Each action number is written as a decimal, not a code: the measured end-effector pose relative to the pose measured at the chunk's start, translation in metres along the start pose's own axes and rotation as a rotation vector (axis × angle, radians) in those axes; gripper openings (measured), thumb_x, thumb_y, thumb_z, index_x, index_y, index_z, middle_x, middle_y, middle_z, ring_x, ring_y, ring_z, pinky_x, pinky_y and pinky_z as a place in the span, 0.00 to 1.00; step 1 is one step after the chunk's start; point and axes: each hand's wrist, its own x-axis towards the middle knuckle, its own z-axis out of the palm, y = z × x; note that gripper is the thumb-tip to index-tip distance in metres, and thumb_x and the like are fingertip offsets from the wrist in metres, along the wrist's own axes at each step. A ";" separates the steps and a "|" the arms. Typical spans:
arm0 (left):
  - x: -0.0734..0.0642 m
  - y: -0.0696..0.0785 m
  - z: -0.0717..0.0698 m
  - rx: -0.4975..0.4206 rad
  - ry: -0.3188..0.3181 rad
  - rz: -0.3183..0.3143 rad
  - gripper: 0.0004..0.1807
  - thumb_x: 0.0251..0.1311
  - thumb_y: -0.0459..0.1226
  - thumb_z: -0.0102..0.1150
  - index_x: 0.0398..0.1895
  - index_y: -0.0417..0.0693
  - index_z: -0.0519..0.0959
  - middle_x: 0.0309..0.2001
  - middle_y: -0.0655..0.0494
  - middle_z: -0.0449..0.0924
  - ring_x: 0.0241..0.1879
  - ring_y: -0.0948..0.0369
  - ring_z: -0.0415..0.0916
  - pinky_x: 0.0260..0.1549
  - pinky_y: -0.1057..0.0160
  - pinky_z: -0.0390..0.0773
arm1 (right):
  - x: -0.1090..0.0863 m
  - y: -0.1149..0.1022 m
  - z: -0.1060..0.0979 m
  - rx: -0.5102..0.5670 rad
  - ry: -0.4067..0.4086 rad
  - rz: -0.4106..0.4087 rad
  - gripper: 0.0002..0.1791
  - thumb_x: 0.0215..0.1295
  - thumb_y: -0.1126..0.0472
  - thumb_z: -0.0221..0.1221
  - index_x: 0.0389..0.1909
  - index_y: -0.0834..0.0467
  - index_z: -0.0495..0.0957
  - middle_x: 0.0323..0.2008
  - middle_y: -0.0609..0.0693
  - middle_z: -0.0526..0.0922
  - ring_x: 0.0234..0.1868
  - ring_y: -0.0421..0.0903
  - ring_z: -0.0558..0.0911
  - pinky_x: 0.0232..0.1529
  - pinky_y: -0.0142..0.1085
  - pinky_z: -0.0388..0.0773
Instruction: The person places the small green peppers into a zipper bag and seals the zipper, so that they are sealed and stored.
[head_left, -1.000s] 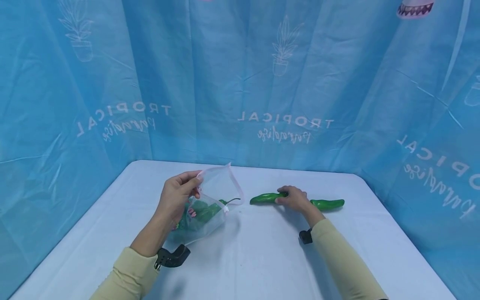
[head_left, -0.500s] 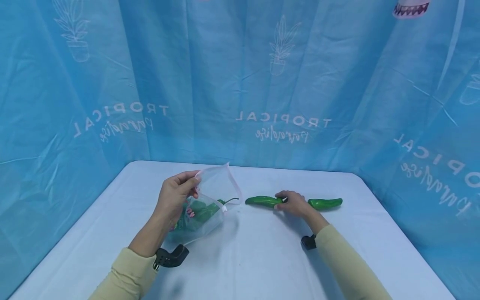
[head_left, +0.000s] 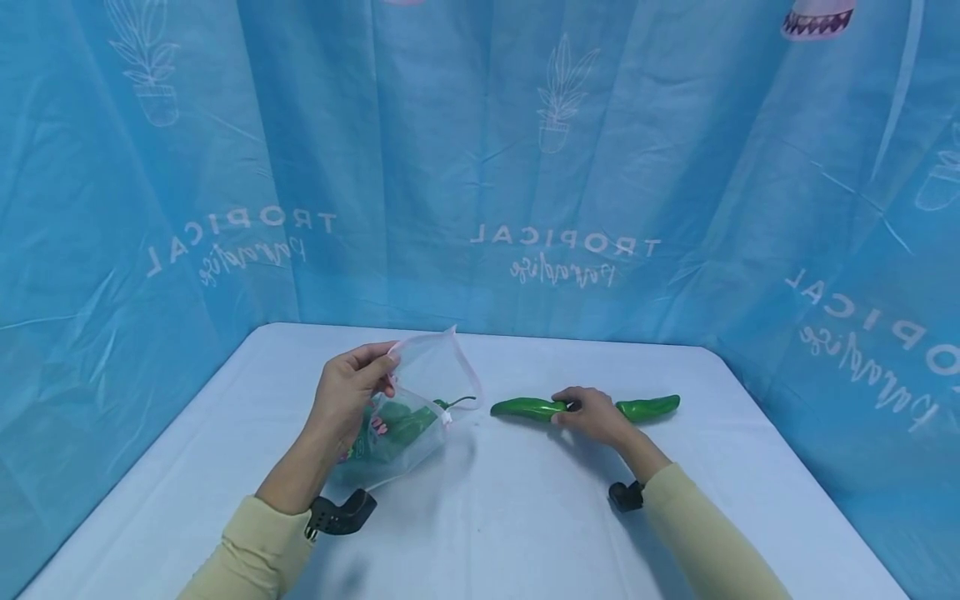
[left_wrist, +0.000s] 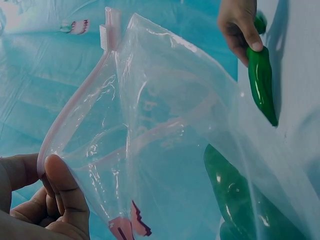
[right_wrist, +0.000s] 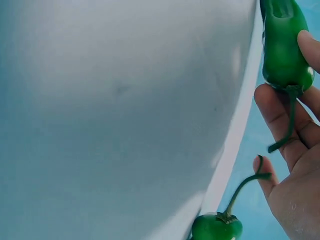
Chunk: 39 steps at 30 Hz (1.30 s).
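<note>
blue printed curtain (head_left: 457, 175) is bordering white worktop (head_left: 540, 517); left hand (head_left: 349, 387) is pinching bag (left_wrist: 160, 105), right hand (head_left: 595, 414) gripping pepper (head_left: 525, 408).

Curtained-off booth: printed blue curtains (head_left: 465, 167) round white table (head_left: 525, 525).

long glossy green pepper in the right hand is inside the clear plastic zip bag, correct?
Not inside: the head view shows the long glossy green pepper in the right hand outside the clear plastic zip bag, to its right.
</note>
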 end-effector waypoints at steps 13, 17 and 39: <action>0.000 0.001 0.000 0.004 -0.005 -0.003 0.21 0.63 0.42 0.57 0.54 0.39 0.75 0.29 0.60 0.76 0.23 0.68 0.73 0.35 0.70 0.77 | -0.022 -0.004 -0.019 0.067 0.031 -0.045 0.26 0.58 0.49 0.63 0.58 0.52 0.75 0.55 0.51 0.78 0.54 0.49 0.77 0.48 0.42 0.77; 0.000 0.000 0.000 0.010 -0.004 -0.003 0.21 0.63 0.43 0.57 0.54 0.39 0.76 0.28 0.62 0.76 0.23 0.68 0.73 0.36 0.69 0.77 | -0.028 -0.008 -0.024 0.091 0.046 -0.059 0.26 0.58 0.47 0.63 0.57 0.51 0.76 0.54 0.51 0.79 0.52 0.49 0.77 0.46 0.40 0.78; 0.000 0.006 -0.001 0.017 -0.009 0.028 0.21 0.63 0.43 0.57 0.55 0.39 0.75 0.32 0.59 0.77 0.23 0.68 0.73 0.35 0.71 0.78 | -0.048 -0.058 -0.052 0.207 0.148 -0.228 0.27 0.59 0.40 0.59 0.57 0.48 0.75 0.54 0.50 0.79 0.56 0.52 0.77 0.49 0.46 0.78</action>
